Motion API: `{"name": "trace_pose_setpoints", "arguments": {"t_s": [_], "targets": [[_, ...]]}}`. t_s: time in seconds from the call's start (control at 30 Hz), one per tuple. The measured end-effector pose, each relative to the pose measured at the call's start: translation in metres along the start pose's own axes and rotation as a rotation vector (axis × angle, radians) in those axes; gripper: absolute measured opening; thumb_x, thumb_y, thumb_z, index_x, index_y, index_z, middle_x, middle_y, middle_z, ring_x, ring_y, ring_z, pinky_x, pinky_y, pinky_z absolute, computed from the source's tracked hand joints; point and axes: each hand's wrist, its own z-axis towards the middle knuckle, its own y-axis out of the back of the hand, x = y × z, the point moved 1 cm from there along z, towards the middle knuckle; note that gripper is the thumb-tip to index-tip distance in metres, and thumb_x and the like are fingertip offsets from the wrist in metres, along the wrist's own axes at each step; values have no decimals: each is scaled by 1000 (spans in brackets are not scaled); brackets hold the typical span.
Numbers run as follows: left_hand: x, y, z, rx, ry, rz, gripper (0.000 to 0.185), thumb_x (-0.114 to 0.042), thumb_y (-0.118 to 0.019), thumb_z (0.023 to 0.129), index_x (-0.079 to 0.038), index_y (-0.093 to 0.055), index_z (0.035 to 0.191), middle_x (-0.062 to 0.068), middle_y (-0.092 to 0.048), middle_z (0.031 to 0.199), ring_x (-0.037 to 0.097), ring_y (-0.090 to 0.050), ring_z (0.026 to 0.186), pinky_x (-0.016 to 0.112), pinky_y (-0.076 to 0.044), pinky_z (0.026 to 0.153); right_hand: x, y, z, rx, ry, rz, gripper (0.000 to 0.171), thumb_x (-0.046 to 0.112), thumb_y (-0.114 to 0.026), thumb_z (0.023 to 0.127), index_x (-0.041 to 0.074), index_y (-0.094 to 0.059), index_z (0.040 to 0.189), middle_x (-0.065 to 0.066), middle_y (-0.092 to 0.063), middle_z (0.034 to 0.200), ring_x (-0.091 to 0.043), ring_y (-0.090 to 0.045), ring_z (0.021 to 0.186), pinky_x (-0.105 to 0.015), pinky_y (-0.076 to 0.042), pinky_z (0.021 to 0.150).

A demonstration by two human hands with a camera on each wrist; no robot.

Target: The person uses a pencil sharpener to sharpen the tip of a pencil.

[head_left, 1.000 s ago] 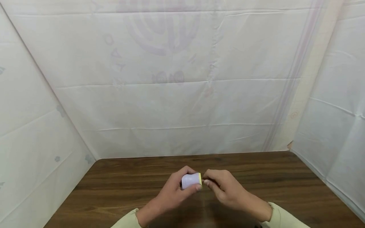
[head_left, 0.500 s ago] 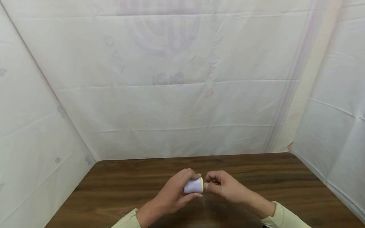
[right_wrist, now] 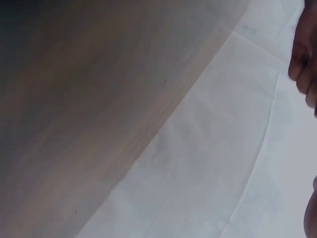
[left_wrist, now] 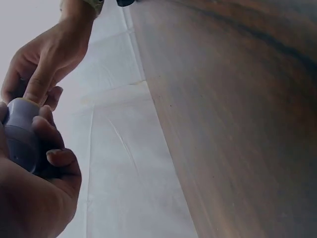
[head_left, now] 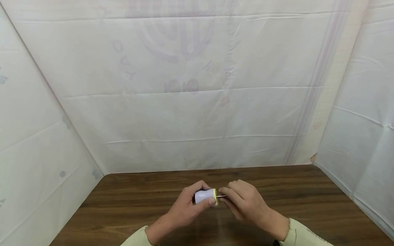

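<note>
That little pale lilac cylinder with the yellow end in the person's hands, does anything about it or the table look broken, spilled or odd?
Nothing stands out. The left hand holds the small pale lilac cylinder with a yellow end sideways above the dark brown wooden table, while the right hand pinches a thin pin-like piece at the yellow end. No spill or damage shows.

Looks like a makeshift recording booth, not a real room

Dark brown wood-grain table (head_left: 138,201) boxed in on the left, far and right sides by creased white plastic sheeting (head_left: 197,102) with faint printing showing through.
</note>
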Motion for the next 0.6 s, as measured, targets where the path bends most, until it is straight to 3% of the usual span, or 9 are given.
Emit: {"name": "trace_pose_setpoints", "arguments": {"t_s": [0.13,0.23,0.4,0.5,0.6], "targets": [[-1,-2,1,61,43,-124,17,-20,-58,111,-6,-65,104,15,-69,86,9,-59,64,32,-53,50,-2,5,5,2,177,-104,25,6,-53,109,1,-71,93,-2,-60,82,-9,-47,66,-19,-36,58],[-3,-4,2,106,131,-241,31,-23,-53,113,3,-63,99,17,-69,80,9,-56,59,29,-49,49,-1,8,6,-17,274,-163,28,1,-52,107,2,-72,88,-2,-62,81,-11,-48,65,-22,-36,58],[-8,-8,0,147,311,-387,42,-33,-53,112,5,-62,99,5,-68,80,7,-51,58,21,-44,54,1,8,7,-16,300,-141,30,0,-49,108,3,-70,86,-2,-61,81,-11,-47,67,-23,-36,59],[-10,-10,-1,144,311,-396,39,-33,-55,112,3,-60,98,6,-68,80,7,-52,59,21,-45,55,3,5,8,-10,286,-95,32,-2,-43,107,3,-66,85,-2,-57,80,-11,-46,68,-22,-34,60],[-11,-12,-2,128,230,-344,34,-28,-56,111,2,-59,97,18,-68,79,7,-56,60,22,-48,56,6,2,6,-1,238,-47,29,-3,-42,105,2,-63,86,-2,-54,79,-10,-45,67,-20,-35,60]]}}
